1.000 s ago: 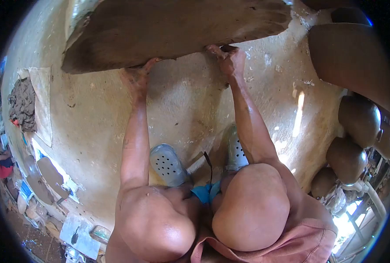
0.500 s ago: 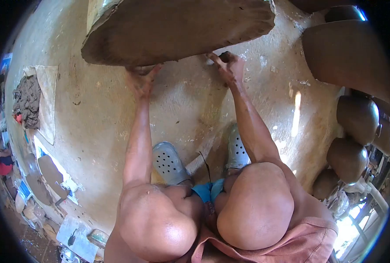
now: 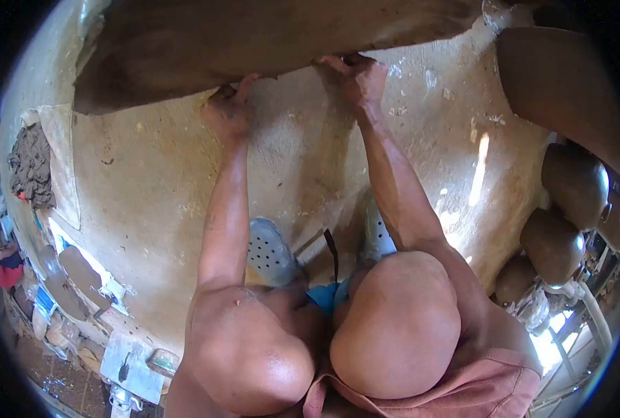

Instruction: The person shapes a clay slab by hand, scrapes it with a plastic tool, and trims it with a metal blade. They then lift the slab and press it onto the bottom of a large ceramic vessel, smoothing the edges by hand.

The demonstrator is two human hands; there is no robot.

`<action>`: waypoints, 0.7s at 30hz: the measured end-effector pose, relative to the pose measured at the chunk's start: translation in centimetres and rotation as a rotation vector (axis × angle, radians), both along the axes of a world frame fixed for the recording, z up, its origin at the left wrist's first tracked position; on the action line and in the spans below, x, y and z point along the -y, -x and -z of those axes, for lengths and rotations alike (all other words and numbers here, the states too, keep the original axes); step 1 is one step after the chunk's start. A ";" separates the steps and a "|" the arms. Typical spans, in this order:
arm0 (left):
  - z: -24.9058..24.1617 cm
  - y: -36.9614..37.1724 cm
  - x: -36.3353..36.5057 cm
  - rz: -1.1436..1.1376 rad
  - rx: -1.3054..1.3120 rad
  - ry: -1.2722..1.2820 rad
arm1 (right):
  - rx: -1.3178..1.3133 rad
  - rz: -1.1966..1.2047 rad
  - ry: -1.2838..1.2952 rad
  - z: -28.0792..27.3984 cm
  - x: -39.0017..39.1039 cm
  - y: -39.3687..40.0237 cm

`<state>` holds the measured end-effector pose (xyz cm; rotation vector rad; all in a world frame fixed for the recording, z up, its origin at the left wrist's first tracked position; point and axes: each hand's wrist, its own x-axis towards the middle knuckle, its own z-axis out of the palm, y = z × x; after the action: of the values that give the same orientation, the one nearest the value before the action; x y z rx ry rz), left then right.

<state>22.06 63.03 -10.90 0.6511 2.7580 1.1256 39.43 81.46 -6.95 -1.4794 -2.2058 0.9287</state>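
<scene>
A wide, flat brown clay slab [image 3: 268, 42] spans the top of the view, its near edge tilted, lower at the left. My left hand [image 3: 232, 108] grips that near edge, thumb on the upper face and the other fingers curled beneath. Further right, my right hand [image 3: 358, 78] pinches the same edge the same way. The fingertips under the slab are partly hidden. Both arms reach forward past my bent knees.
Dark clay [image 3: 34, 164] lies on a pale cloth [image 3: 64, 167] at the left. Large brown clay pots [image 3: 557, 90] and smaller rounded ones [image 3: 575, 184] line the right side. My light clogs [image 3: 271, 251] rest on the floor [image 3: 149, 209].
The slab looks larger and reaches further left and right, with its left end lower in view. Both hands have moved up a little, still holding its edge.
</scene>
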 end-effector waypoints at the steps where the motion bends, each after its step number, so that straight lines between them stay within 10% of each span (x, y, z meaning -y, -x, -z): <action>1: 0.2 -0.2 0.1 -0.007 -0.062 0.051 | 0.010 0.004 0.011 0.4 0.4 -0.5; 12: -2.5 -0.9 0.4 0.092 0.169 -0.048 | 0.009 -0.137 0.110 0.6 1.2 -0.8; 21: 1.2 -0.9 -1.4 0.182 -0.193 -0.185 | 0.113 -0.105 -0.065 1.3 1.2 1.2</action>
<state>22.96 64.43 -12.07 1.0614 2.6951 1.3516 38.21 80.25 -8.20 -1.4315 -2.3906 0.8157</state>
